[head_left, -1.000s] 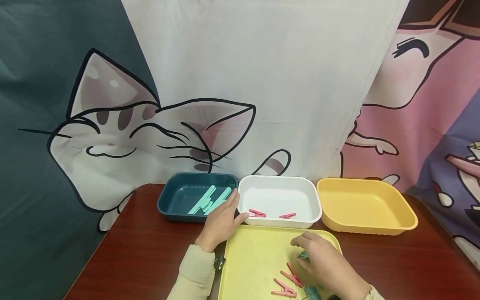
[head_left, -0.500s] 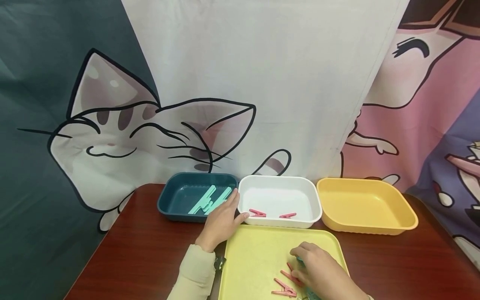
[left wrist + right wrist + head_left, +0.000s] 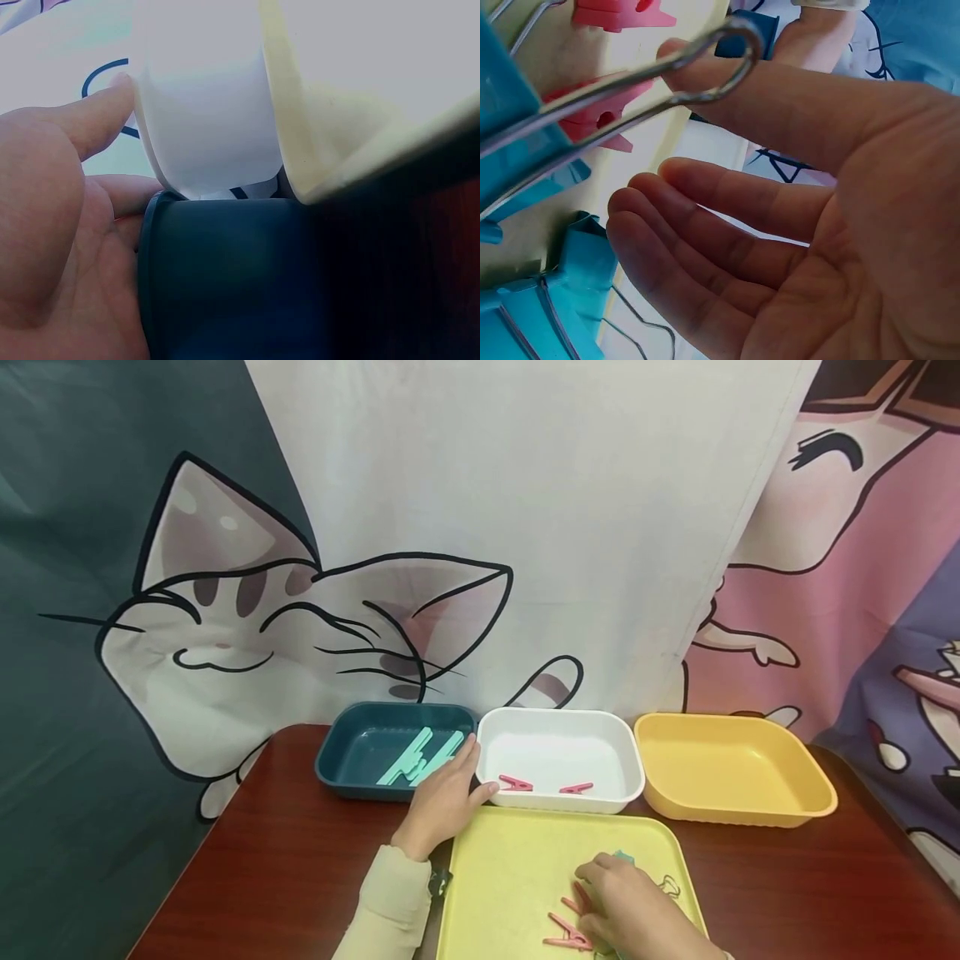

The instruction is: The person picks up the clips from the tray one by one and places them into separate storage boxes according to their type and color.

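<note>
My left hand (image 3: 442,802) rests at the neighbouring rims of the dark teal bin (image 3: 341,781) and the white bin (image 3: 558,806), its thumb against the white one. Over the yellow tray (image 3: 487,877) my right hand (image 3: 630,902) reaches down, fingers loosely bent. In the right wrist view a gap shows between its thumb and fingers, with nothing held. Nearby lie pink clothespins (image 3: 567,935) and a teal binder clip (image 3: 624,857) with wire handles. Another teal binder clip (image 3: 525,150) looms close to the thumb in the right wrist view; the hand mostly hides it from the head camera.
Mint-green clips (image 3: 408,758) lie in the dark teal bin, and two pink clothespins (image 3: 576,788) are in the white bin. A yellow bin (image 3: 735,777) stands at the right. Behind the brown table (image 3: 247,860) hangs a printed cloth (image 3: 585,527).
My right hand has moved nearer the tray's front and slightly left. A teal binder clip it largely covered now shows behind it. The left hand stays in place.
</note>
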`<action>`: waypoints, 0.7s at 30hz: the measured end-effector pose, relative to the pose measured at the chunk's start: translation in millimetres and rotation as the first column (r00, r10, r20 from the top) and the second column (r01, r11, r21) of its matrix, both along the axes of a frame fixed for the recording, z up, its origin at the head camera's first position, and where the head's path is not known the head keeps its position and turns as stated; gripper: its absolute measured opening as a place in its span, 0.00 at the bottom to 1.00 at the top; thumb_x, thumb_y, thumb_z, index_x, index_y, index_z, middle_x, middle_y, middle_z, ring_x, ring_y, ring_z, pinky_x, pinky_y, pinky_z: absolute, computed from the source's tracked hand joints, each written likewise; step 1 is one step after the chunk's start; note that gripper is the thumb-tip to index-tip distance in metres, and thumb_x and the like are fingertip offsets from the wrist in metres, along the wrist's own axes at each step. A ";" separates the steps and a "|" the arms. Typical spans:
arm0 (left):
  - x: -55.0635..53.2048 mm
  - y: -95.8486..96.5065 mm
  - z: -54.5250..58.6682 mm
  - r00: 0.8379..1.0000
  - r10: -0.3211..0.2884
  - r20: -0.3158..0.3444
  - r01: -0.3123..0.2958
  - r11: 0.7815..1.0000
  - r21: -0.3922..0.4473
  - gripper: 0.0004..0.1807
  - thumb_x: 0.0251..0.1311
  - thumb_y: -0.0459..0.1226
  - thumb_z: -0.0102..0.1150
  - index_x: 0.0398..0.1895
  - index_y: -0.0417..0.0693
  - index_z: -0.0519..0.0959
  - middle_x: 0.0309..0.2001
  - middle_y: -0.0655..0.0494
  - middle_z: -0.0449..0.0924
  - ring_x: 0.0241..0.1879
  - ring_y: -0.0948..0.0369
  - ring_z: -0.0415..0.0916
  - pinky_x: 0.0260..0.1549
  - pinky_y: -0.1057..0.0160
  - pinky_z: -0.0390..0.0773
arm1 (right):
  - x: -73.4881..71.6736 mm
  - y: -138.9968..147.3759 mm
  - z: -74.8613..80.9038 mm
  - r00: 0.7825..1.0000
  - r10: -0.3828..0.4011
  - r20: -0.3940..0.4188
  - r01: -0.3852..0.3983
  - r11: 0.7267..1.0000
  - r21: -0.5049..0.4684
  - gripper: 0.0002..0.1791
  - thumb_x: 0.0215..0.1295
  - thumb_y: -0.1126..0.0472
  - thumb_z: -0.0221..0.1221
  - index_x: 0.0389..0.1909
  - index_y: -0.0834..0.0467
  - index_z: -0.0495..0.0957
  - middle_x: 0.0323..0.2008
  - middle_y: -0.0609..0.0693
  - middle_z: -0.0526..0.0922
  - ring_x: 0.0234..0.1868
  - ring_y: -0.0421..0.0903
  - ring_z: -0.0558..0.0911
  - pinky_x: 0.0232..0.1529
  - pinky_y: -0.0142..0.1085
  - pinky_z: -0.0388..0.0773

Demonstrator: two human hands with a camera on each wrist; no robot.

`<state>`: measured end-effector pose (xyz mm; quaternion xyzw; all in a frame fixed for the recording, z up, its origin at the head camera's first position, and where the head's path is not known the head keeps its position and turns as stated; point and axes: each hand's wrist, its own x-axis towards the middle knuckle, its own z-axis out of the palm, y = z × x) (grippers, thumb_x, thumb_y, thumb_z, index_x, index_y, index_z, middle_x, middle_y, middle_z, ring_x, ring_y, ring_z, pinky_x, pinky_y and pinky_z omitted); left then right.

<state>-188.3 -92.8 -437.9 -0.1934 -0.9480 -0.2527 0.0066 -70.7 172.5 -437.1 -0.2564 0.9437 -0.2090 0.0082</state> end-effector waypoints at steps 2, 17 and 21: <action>-0.4 -0.1 0.3 1.000 0.000 0.000 0.000 1.000 -0.003 0.42 0.73 0.50 0.59 0.79 0.35 0.57 0.80 0.45 0.51 0.73 0.44 0.62 0.66 0.43 0.68 | -0.7 -0.5 -0.8 1.000 -0.006 0.021 0.006 1.000 0.003 0.18 0.42 0.63 0.78 0.28 0.51 0.76 0.26 0.37 0.67 0.28 0.35 0.66 0.28 0.34 0.68; -1.2 -0.3 -1.0 1.000 -0.004 -0.008 0.004 1.000 -0.003 0.42 0.73 0.49 0.59 0.79 0.35 0.57 0.80 0.44 0.51 0.73 0.44 0.62 0.66 0.43 0.68 | 0.2 -1.3 -6.4 0.998 0.025 0.056 -0.025 1.000 -0.012 0.21 0.46 0.66 0.77 0.23 0.48 0.71 0.25 0.36 0.64 0.27 0.33 0.64 0.27 0.31 0.68; -2.1 -0.2 -2.1 1.000 -0.001 -0.011 0.001 1.000 -0.004 0.41 0.73 0.49 0.59 0.78 0.34 0.58 0.80 0.44 0.52 0.73 0.44 0.63 0.66 0.43 0.69 | 0.3 -1.5 -7.8 0.998 0.026 0.057 -0.026 1.000 -0.009 0.21 0.46 0.68 0.75 0.22 0.47 0.70 0.24 0.36 0.64 0.27 0.33 0.64 0.26 0.31 0.67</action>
